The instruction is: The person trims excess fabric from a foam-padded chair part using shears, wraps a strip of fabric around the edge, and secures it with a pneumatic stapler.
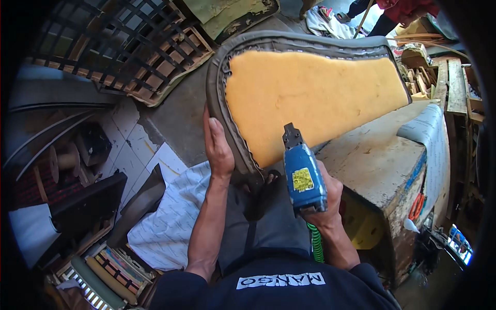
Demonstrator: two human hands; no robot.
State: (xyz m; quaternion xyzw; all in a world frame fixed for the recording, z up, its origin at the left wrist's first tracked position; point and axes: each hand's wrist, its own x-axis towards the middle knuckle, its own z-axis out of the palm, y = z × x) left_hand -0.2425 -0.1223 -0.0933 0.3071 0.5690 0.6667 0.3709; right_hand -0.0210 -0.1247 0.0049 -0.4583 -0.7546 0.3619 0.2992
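Observation:
An upholstered panel [320,90], likely a chair part, has yellow foam framed by dark grey cover material. Its edge is rolled over, with small fastenings along the rim. My left hand [219,147] holds its left edge, thumb toward me and the other fingers stretched up along the side, partly hidden. In my right hand [330,194] is a blue staple gun [304,178], gripped by its handle, nose pointing away over the foam's lower edge. Whether that nose touches the panel, I cannot tell. A green coiled air hose [315,243] hangs below the gun.
A worn wooden workbench [372,155] stands at my right, draped with pale sheet material [423,134]. Orange-handled scissors [416,205] hang at its side. A webbed wooden frame [150,67] stands far left; white printed cloth [173,217] lies beside my left leg. Another person [398,13] is at the far right.

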